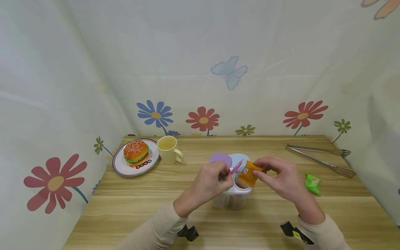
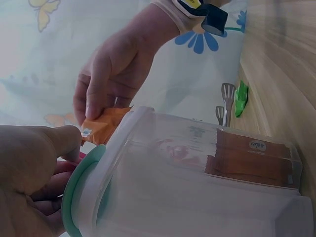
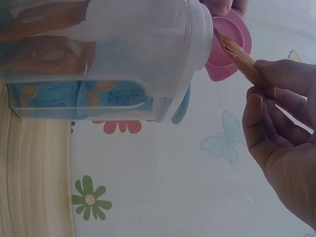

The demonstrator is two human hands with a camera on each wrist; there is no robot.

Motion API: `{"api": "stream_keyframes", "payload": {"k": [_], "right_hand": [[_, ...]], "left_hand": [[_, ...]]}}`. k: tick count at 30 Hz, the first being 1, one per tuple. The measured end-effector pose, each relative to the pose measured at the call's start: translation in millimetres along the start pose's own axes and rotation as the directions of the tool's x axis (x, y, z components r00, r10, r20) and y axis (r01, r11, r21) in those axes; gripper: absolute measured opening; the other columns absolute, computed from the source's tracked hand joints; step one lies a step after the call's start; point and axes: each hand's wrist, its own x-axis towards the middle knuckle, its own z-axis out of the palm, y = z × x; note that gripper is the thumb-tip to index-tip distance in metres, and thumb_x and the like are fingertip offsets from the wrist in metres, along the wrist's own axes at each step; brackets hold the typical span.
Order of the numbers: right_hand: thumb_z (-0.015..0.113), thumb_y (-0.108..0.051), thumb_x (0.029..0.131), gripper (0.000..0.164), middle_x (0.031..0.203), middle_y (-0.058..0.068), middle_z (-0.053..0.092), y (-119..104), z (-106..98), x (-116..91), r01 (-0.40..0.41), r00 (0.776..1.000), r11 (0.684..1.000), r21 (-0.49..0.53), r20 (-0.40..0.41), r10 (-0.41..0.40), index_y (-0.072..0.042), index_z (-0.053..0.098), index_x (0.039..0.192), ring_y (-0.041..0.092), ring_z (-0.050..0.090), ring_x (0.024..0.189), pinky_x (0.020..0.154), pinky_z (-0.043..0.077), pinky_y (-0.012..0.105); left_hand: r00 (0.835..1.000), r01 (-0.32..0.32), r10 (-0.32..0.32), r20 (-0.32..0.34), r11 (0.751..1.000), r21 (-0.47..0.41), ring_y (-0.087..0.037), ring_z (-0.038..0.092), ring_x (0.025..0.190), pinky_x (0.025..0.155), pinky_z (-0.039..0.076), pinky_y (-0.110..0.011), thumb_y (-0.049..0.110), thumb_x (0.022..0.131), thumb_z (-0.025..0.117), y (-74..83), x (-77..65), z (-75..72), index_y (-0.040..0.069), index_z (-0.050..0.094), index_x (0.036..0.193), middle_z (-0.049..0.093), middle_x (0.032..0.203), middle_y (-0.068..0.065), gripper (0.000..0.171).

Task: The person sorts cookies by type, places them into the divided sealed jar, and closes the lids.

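My left hand (image 1: 210, 178) grips a raised pink lid (image 3: 232, 44) on a clear plastic container (image 2: 153, 187) with compartments. Between the thumb and fingers of my right hand (image 1: 282, 175) is an orange snack packet (image 1: 247, 176), tilted over the open compartment at the container's front right. Purple (image 1: 220, 158), light blue (image 1: 239, 159) and green (image 2: 70, 197) lids cover other compartments. Through the wall in the left wrist view, orange-brown packets (image 2: 254, 158) lie at the bottom. Blue packets (image 3: 116, 96) fill another compartment in the right wrist view.
At the table's back left, a toy hamburger (image 1: 136, 152) sits on a white plate (image 1: 119, 163) beside a yellow mug (image 1: 168, 149). Metal tongs (image 1: 318, 159) lie at the right, with a green packet (image 1: 312, 184) nearer me. A floral curtain (image 1: 187, 76) hangs behind the table.
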Motion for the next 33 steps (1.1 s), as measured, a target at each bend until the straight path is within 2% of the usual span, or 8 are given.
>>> {"api": "stream_keyframes", "payload": {"k": [9, 20, 33], "right_hand": [[0.083, 0.002, 0.070, 0.030, 0.089, -0.001, 0.071, -0.2, 7.7, -0.3, 0.024, 1.000, 0.999, 0.030, 0.007, -0.024, -0.013, 0.073, 0.094, 0.005, 0.060, 0.072, 0.064, 0.054, 0.017], [0.083, 0.003, 0.068, 0.030, 0.090, -0.001, 0.071, 1.5, 13.7, -0.5, 0.110, 0.994, 0.994, -0.019, 0.028, -0.110, -0.011, 0.072, 0.093, 0.005, 0.061, 0.071, 0.063, 0.052, 0.015], [0.084, 0.001, 0.068, 0.034, 0.092, -0.004, 0.071, 2.6, 16.9, -6.6, 0.134, 0.986, 0.991, 0.009, 0.094, -0.134, -0.016, 0.072, 0.095, 0.005, 0.062, 0.073, 0.066, 0.052, 0.014]], "left_hand": [[1.000, -0.014, 0.014, -0.004, 1.000, 0.001, -0.005, 0.058, 0.064, 0.059, 0.047, -0.006, 0.006, 0.078, 0.072, -0.5, -0.2, 0.5, 0.008, 0.062, 0.081, 0.064, 0.074, 0.001, 0.011], [1.000, 0.003, -0.003, 0.020, 1.000, 0.007, -0.004, 0.059, 0.066, 0.061, 0.047, -0.006, 0.007, 0.079, 0.071, 0.9, -0.1, -1.5, 0.008, 0.062, 0.082, 0.065, 0.076, 0.000, 0.010], [1.000, 0.006, -0.007, 0.021, 1.000, 0.013, -0.004, 0.060, 0.066, 0.061, 0.047, -0.006, 0.008, 0.079, 0.072, 0.6, 0.2, -2.3, 0.008, 0.063, 0.083, 0.065, 0.076, 0.000, 0.010]]}}
